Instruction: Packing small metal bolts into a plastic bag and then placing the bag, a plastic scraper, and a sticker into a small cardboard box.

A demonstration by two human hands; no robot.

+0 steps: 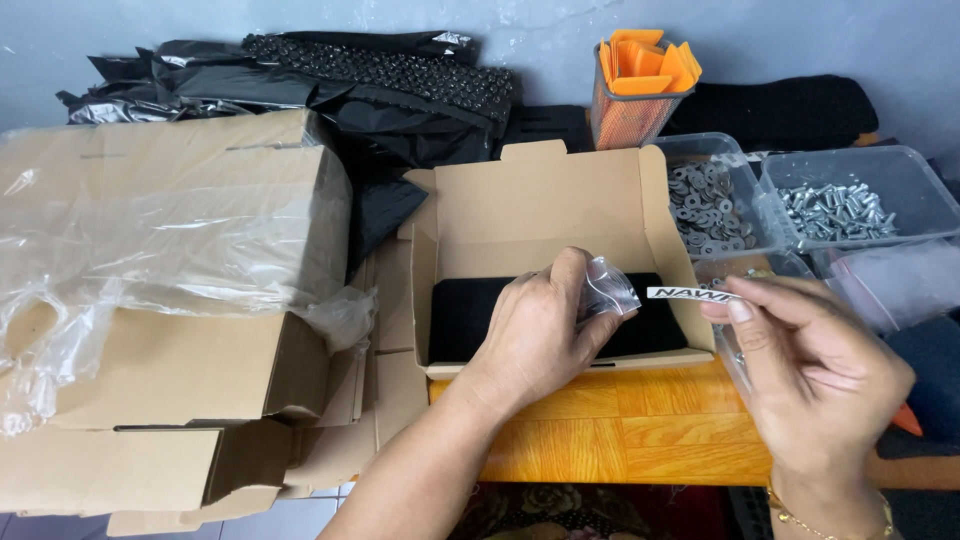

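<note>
My left hand (pixel 540 330) pinches a small clear plastic bag (pixel 608 290) over the front of an open cardboard box (pixel 540 205). Inside the box lies a black foam pad (pixel 470 315). My right hand (pixel 810 370) holds a thin silver lettered strip (pixel 690 294) between thumb and fingers, its left end close to the bag's mouth. Both hands hover above the orange wooden table (pixel 620 430).
A large cardboard carton (pixel 200 300) draped in clear plastic film fills the left. Black plastic-wrapped bundles (pixel 330 80) lie behind. At right stand clear tubs of washers (pixel 710 205) and screws (pixel 835 210), and an orange mesh holder (pixel 635 90) with orange cards.
</note>
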